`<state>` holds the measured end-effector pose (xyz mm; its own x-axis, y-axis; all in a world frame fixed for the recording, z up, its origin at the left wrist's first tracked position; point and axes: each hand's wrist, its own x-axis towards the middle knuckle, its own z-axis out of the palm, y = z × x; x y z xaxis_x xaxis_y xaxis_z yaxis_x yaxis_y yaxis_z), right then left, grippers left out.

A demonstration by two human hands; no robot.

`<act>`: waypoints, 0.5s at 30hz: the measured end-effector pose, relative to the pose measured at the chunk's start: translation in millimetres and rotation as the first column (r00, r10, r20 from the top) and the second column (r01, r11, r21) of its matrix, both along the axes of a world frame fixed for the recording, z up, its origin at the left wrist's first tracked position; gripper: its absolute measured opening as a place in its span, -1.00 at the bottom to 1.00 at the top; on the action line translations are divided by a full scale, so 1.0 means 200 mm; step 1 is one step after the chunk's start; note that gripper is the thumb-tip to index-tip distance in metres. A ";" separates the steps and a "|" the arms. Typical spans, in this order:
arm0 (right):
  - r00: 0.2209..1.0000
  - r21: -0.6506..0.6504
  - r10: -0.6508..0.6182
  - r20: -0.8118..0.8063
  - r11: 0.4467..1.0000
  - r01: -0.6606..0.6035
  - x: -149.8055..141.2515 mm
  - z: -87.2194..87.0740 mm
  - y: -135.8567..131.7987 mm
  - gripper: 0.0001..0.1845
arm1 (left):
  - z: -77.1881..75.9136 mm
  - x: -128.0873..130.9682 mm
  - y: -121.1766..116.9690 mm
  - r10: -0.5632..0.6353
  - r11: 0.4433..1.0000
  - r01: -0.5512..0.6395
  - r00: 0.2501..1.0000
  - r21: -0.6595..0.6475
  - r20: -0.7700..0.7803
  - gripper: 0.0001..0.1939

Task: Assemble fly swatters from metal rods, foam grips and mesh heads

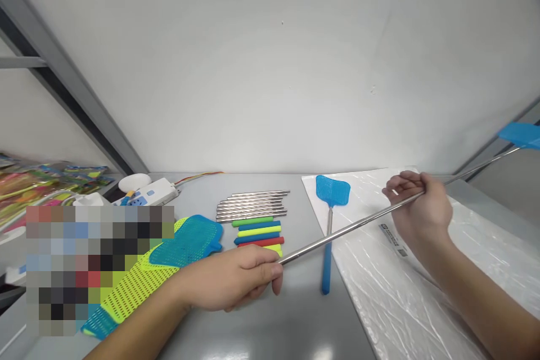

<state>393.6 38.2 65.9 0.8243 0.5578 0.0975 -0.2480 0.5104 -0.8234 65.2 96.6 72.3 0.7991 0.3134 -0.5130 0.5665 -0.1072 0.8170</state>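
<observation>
A long metal-rod fly swatter slants across the view, its bare steel rod [350,229] rising to the right. At the rod's far end its blue paddle [521,134] reaches the right edge of the picture. My left hand [240,277] is closed around the rod's lower end, hiding whatever is there. My right hand [422,205] has the rod passing between thumb and palm, with its fingers loosely curled. Beneath the rod, a second fly swatter [333,190] with a blue paddle and blue handle lies on the table, partly on a white plastic-wrapped sheet.
Several steel rods [251,206] and several coloured handle tubes [258,232] lie in rows on the grey table [261,326]. Yellow and blue swatter paddles [185,240] are piled at left. Behind them is a power strip [154,194]. The wrapped sheet [379,292] covers the right side.
</observation>
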 end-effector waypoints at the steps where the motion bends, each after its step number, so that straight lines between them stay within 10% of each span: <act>1: 0.999 -0.011 0.036 0.017 0.999 -0.035 -0.06 -0.02 -0.01 -0.68 | 0.00 0.01 -0.01 -0.002 1.000 0.003 1.000 -0.018 0.016 -0.55; 10: 0.707 -0.281 0.695 0.133 0.710 -0.646 -0.57 -0.18 -0.18 -0.43 | -0.03 0.10 -0.10 0.000 0.992 0.015 0.993 -0.127 0.117 -0.60; 15: 0.859 -0.108 0.501 0.105 0.864 -0.491 -0.29 -0.10 -0.07 -0.39 | -0.03 0.04 -0.05 0.011 0.985 0.004 0.996 -0.174 0.086 -0.57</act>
